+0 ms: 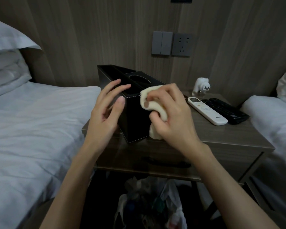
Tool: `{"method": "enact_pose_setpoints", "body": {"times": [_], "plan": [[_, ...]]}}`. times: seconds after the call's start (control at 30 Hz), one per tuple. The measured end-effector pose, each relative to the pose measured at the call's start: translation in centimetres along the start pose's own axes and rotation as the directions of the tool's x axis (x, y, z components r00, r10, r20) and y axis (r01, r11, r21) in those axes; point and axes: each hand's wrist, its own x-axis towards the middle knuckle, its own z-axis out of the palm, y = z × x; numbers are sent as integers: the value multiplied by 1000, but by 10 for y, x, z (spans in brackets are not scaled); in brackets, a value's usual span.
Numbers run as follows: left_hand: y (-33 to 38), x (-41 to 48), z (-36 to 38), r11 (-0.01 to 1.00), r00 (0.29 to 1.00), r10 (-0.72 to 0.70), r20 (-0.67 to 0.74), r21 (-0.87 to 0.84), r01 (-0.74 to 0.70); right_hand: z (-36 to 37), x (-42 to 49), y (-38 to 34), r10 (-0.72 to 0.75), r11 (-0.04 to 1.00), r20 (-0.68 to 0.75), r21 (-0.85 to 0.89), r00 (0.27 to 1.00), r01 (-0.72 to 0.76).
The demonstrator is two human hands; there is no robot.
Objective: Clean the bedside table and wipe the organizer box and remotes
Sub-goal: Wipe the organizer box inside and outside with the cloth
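A: Containers first. What's in the box (135, 123)?

B: Black, white stitching on the edges. It stands on the left part of the table (229, 139), one corner turned toward you. The top has an oval opening, and long open slots run along its far-left side. All of it is dark inside, so I can't tell the contents.

A: Any other container?

B: A bag (172, 210) on the floor under the table, near you, with crumpled paper and wrappers in it.

A: Your hands?

B: Your right hand (170, 113) is curled round a cream cloth (147, 96), bunched, and presses it on the box's near-right top edge. One end of the cloth hangs down beside the box to the table. Your left hand (106, 111) is at the box's left side, fingers spread and loose, holding nothing. The thumb is at the near corner. I can't tell whether it touches.

A: Remotes?

B: Two, on the right part of the table, well apart from the box. The white remote (206, 111) and black remote (224, 109) lie side by side, touching, the black one on the right. A white plug (201, 85) stands just beyond them, by the wall.

A: Table's neighbours?

B: A bed (31, 121) with white sheets, to the left.
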Motion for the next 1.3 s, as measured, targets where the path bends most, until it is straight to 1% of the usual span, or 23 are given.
{"method": "enact_pose_setpoints", "body": {"times": [0.07,0.13,0.2,0.3,0.37,0.43,0.47,0.5,0.57,0.6,0.67,0.7,0.77,0.83,0.9,0.97,1.0,1.07,1.13,1.17,1.23,1.3], "plan": [[0,-1,1,1000,1000,21,0,8,-21,5,-3,2,1,1000,-2,-17,1000,-1],[-2,-1,2,1000,1000,25,3,7,-25,9,-12,6,-33,998,45,-57,998,36],[-4,-1,2,1000,1000,9,1,0,-9,13,-29,10,-72,991,168,-97,983,90],[-5,-1,2,1000,1000,4,-5,22,-4,18,-52,12,-46,992,371,-90,928,85],[-4,-2,2,1000,1000,2,3,30,-2,19,-58,15,-33,993,447,-86,894,79],[-4,-2,2,1000,1000,-2,17,30,1,15,-59,16,-35,993,468,-82,883,83],[-4,-2,1,1000,1000,-5,24,20,4,12,-58,15,-45,992,442,-84,896,91],[-5,-2,0,1000,1000,-6,29,10,6,9,-57,14,-58,991,385,-91,921,101],[-5,-1,-2,1000,1000,4,30,4,-4,2,-52,11,-79,989,202,-109,976,102],[-5,0,-3,1000,999,10,32,-3,-10,-2,-47,9,-81,990,97,-107,992,91],[-8,2,-6,999,999,16,41,-31,-14,-12,-35,7,-68,993,-65,-98,996,61],[-10,2,-10,999,999,19,49,-48,-16,-17,-29,7,-57,994,-107,-101,993,46],[-15,5,-20,996,997,12,73,-88,-6,-22,-19,6,-30,994,-131,-108,991,16],[-18,8,-29,993,995,-6,100,-116,18,-20,-11,3,-18,996,-88,-94,996,10],[-17,12,-34,993,993,-10,118,-118,24,-10,-8,-4,-24,997,16,-67,1000,25],[-16,14,-34,993,993,-4,120,-115,18,7,-8,-11,6,998,98,-59,995,0],[-16,14,-33,993,994,-4,113,-116,17,15,-10,-14,29,998,95,-55,995,-24],[-18,14,-32,992,996,-12,94,-124,23,27,-16,-15,57,998,36,-41,998,-55],[-20,13,-30,992,997,-23,67,-126,32,31,-23,-9,26,999,34,-44,999,-24],[-20,13,-29,992,998,-26,51,-121,32,31,-28,-5,-2,998,78,-58,997,6],[-20,14,-27,993,999,-29,15,-114,30,31,-40,2,-47,991,237,-112,970,75],[-18,14,-24,992,999,-30,-12,-120,29,33,-53,6,-81,980,411,-135,908,149]]}}
